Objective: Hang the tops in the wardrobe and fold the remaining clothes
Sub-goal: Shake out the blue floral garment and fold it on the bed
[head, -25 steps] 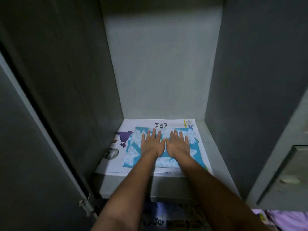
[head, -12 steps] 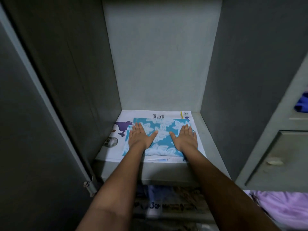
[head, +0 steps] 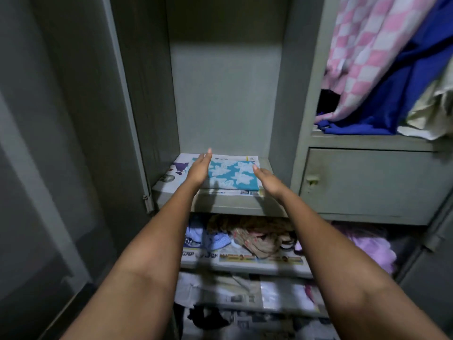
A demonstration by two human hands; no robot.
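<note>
A folded teal cloth with white flowers (head: 232, 176) lies flat on newspaper on the grey wardrobe shelf (head: 228, 204). My left hand (head: 199, 169) hovers at the cloth's left edge, fingers straight, palm turned inward. My right hand (head: 268, 181) is at the cloth's right front corner, fingers loose, holding nothing. Neither hand grips the cloth. Both forearms reach in from below.
A pink-checked top (head: 367, 50) and a blue garment (head: 397, 94) hang in the right compartment above a shut grey door (head: 367, 182). Lower shelves hold crumpled clothes (head: 255, 236) on newspaper and a lilac garment (head: 370, 251). The open wardrobe door (head: 61, 143) stands at left.
My hands were pressing flat on the cloth's middle, then slid apart to its sides and lifted off. The view has pulled back, showing the lower shelves and the hanging clothes.
</note>
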